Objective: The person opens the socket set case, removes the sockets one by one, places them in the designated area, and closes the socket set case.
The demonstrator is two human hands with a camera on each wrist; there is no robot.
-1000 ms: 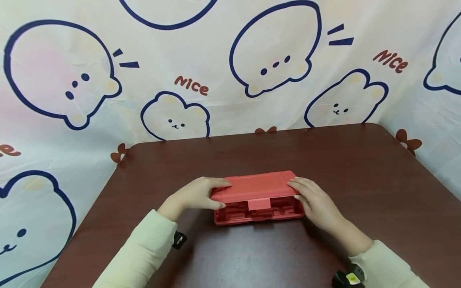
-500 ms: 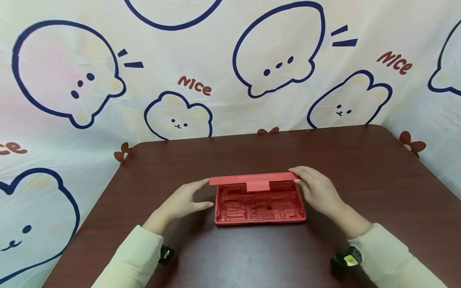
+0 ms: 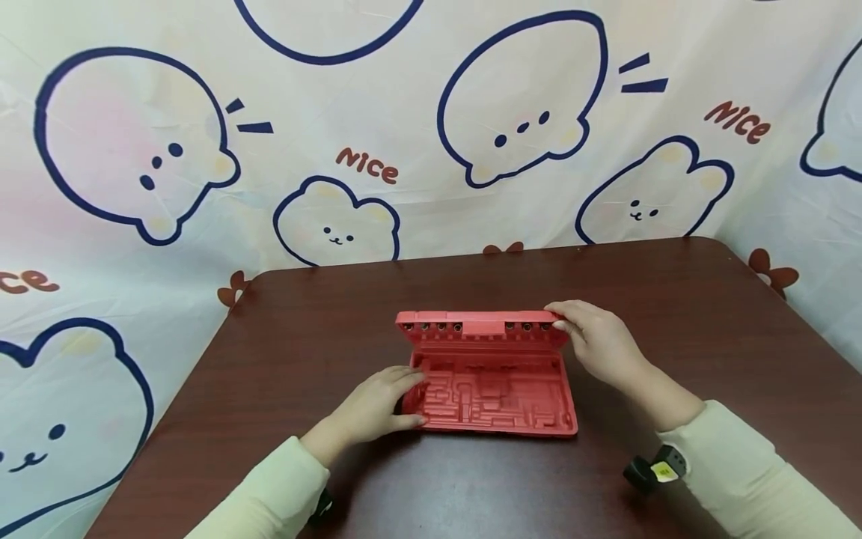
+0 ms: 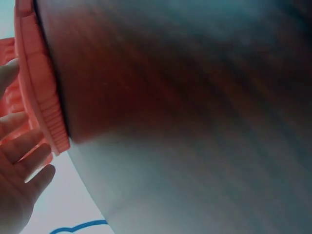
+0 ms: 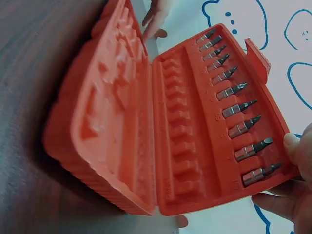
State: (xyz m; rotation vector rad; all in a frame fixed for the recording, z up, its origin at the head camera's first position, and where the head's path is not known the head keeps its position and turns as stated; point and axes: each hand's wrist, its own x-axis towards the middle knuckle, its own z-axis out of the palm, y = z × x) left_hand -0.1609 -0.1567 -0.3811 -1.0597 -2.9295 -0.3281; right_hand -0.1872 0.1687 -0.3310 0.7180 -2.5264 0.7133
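Note:
A red plastic tool case [image 3: 498, 393] sits on the table with its lid raised and its long side facing me. Moulded recesses fill the base, and no tools show in them. Inside the lid [image 5: 195, 117], several screwdriver bits [image 5: 239, 109] stand in a row. My right hand [image 3: 595, 337] pinches the lid's right front corner, thumb on the inner side in the right wrist view. At the case's left end is my left hand [image 3: 373, 404], its fingers fairly straight over the side wall and its thumb by the front corner. In the left wrist view those fingers [image 4: 22, 146] are spread against the case.
The dark brown table [image 3: 498, 486] carries the case near its middle. Behind it hangs a pale cloth [image 3: 417, 127] with cartoon bears and red lettering. A black wrist device [image 3: 656, 470] is strapped by the right sleeve.
The lid has swung up and back with the right hand on its corner, uncovering the base and the bits. The left hand left the lid and came down to the case's left end.

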